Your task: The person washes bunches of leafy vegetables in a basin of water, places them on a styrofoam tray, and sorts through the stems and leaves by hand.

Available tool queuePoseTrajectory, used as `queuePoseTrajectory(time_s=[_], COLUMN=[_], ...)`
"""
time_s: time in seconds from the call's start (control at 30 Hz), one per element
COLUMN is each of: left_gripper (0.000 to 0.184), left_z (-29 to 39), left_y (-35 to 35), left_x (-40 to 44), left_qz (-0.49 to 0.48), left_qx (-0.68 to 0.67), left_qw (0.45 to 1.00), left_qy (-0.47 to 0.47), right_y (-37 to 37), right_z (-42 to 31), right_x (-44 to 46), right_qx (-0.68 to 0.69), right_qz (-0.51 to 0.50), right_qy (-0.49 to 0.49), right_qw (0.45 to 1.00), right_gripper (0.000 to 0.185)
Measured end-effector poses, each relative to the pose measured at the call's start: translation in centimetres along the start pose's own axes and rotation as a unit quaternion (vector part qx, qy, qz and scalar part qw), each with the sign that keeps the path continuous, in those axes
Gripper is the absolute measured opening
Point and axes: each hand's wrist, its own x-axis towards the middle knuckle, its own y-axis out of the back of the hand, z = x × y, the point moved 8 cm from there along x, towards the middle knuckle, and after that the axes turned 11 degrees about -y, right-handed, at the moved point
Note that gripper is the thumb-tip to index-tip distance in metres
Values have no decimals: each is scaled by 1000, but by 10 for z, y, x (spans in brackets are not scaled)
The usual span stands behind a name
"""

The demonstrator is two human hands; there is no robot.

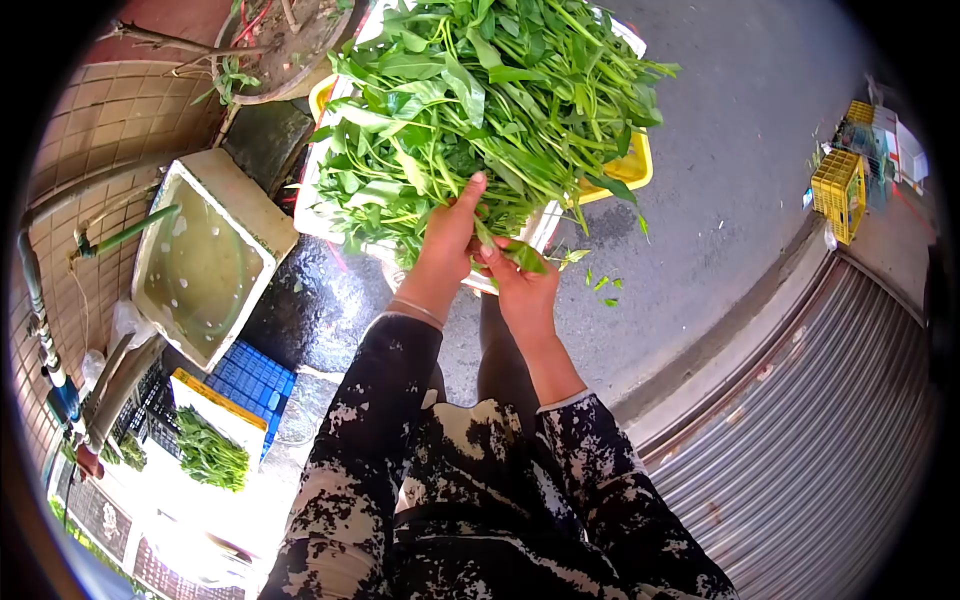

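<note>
A big heap of water spinach, long green stems and narrow leaves, is piled at the top middle in front of me. At the heap's near edge my left hand is closed around a few stems, its thumb pointing up. Close beside it, my right hand pinches a leafy piece of the same greens, a leaf showing above its fingers. The fingertips of both hands nearly meet, and it is unclear whether they share one stem. Beneath the heap, a yellow crate and a white rim show in part.
Left of the heap stands a white foam box of water with a green hose. Below it are a blue crate and more bundled greens. A potted plant, yellow crates and a rolling shutter surround the spot.
</note>
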Motion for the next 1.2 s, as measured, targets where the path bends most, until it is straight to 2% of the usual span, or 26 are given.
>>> queuePoseTrajectory(time_s=[0.03, 0.1, 0.13, 0.2, 0.27, 0.33, 0.37, 0.4, 0.43, 0.47, 0.57, 0.63, 0.7, 0.77, 0.8, 0.87, 0.93, 1.0, 1.07, 1.13, 1.17, 1.2], left_gripper=[49, 43, 42, 41, 39, 40, 40, 37, 37, 35, 28, 30, 32, 29, 25, 22, 20, 20, 21, 23, 23, 22], left_z=[1, 5, 12, 5, 2, 5, 8, 11, 10, 10, 5, -10, -3, -10, -7, -13, -15, -23, -21, -24, -28, -32], left_y=[-3, 4, 2, 0, 5, 7, 10, 13, 18, 26, 38, 51, 46, 39, 35, 35, 32, 21, 15, 9, 12, 16], left_x=[5, 6, 0, 2, 2, -1, -3, -4, -6, -6, -15, -4, -9, -10, -15, -12, -15, -21, -21, -19, -16, -13], left_qz=[0, 92, 94, 111, 159, 157, 156, 152, 153, 161, 163, 181, 168, 138, 154, 133, 113, 60, 41, -9, -8, 4], left_qx=[1, -7, 15, 21, 15, 20, 24, 42, 41, 66, 112, 121, 96, -20, -73, -100, -130, -166, -178, -188, -190, -175], left_qw=[1000, 996, 995, 993, 987, 986, 986, 985, 985, 982, 978, 970, 975, 987, 983, 985, 985, 983, 982, 979, 979, 981], left_qy=[1, -10, -36, -28, -31, -43, -53, -74, -74, -76, -70, -107, -105, -79, -71, -53, -32, 45, 52, 72, 72, 79], right_y=[5, 19, 24, 36, 60, 92, 112, 132, 142, 146, 127, 61, -4, -39, -50, -54, -51, -48, -33, -22, -16, -16], right_z=[6, 16, 16, 19, 35, 38, 43, 49, 57, 46, 17, -29, -57, -55, -54, -40, -40, -44, -51, -43, -35, -39], right_x=[-3, -6, -8, -8, -6, -7, -6, -8, -11, -14, -8, -5, -4, 19, 31, 64, 67, 62, 43, 34, 33, 30], right_qx=[-31, -51, -87, -157, -138, -120, -374, -600, -600, -603, -517, -423, -479, -549, -548, -694, -683, -674, -660, -666, -669, -649], right_qz=[-3, -7, -3, 14, 21, 27, 59, 85, 85, 145, 204, 113, 37, 32, 33, 112, 99, 87, 112, 91, 70, 72], right_qy=[6, -7, 7, 31, 16, 1, -63, -123, -123, -11, 92, 203, 338, 344, 344, 239, 259, 280, 253, 224, 191, 204], right_qw=[1000, 999, 996, 987, 990, 992, 924, 786, 786, 785, 826, 876, 809, 761, 762, 670, 675, 678, 699, 706, 715, 729], right_gripper=[17, 16, 14, 11, 12, 14, 18, 22, 22, 24, 24, 29, 29, 18, 18, 13, 11, 8, 4, 4, 5, 10])
